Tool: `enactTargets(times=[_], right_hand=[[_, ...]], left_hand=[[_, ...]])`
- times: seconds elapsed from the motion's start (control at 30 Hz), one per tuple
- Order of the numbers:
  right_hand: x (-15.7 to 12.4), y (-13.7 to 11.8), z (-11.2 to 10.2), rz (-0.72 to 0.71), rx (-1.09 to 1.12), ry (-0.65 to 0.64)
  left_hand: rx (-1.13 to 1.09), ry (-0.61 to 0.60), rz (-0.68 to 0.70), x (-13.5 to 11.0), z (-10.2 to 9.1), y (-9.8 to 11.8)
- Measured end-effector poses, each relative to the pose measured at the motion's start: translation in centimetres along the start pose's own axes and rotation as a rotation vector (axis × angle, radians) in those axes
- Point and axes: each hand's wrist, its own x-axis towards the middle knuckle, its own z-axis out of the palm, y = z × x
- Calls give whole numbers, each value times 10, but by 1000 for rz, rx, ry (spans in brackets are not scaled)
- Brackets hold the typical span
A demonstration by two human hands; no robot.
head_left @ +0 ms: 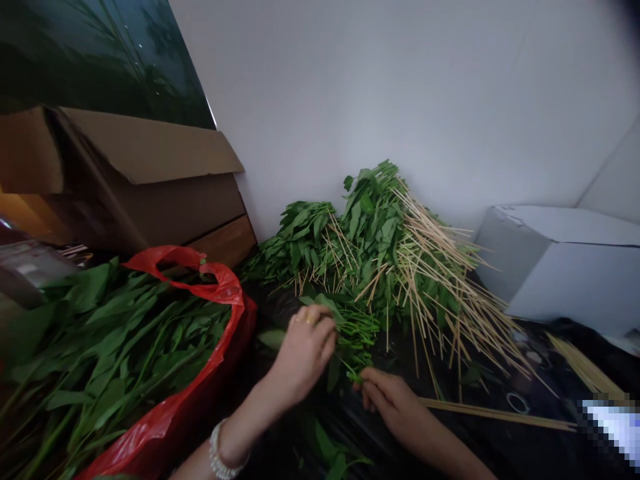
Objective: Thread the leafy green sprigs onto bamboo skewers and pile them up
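Observation:
My left hand (307,350), with a ring and a beaded bracelet at the wrist, is closed over some leafy green stems (357,333); its fingertips are hidden behind the hand. Just to the right and lower, my right hand (390,400) pinches the cut ends of green stems between thumb and fingers. Long thin bamboo sticks (500,415) stretch rightward from behind my right hand; whether it grips them cannot be made out. Beyond both hands lies a pile of bundled leafy greens (375,220) with many bamboo skewers (445,267) sticking out to the right.
A red plastic bag (220,360) full of leafy greens (125,347) stands on the left. Behind it is an open cardboard box (165,200). On the right are a white box (575,267) and more sticks (585,363). Loose leaves (330,447) lie on black plastic.

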Motion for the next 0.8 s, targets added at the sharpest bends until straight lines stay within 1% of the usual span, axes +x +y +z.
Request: enactTargets(times=[0.07,0.1,0.13,0.2,0.33,0.43,0.5,0.57,0.63,0.67,0.73,0.8], right_hand=[[-3,1,6,-98,-173,49],[-4,3,8,-149,-255,80],[-4,6,10,-198,-334,115],[-4,10,13,-283,-480,203],[-3,14,18,-376,-734,379],[-3,11,22,-407,-896,443],[-3,7,23,-417,-934,458],[-3,3,21,-417,-831,471],[-3,-2,18,-386,-605,485],[-2,-5,16,-346,-472,482],[-1,-9,11,-213,-189,439],[1,-11,7,-59,105,355]], left_hand=[[43,-118,152,-7,15,20],[60,-191,190,-10,23,26],[71,-257,209,-13,29,31],[79,-341,200,-18,36,33],[27,-402,170,-20,32,28],[39,-432,165,-19,27,27],[48,-443,178,-19,25,26],[22,-434,184,-19,25,26],[-34,-407,181,-19,26,26],[-66,-389,181,-20,28,27],[-137,-354,179,-21,31,27],[-204,-316,171,-22,32,26]])
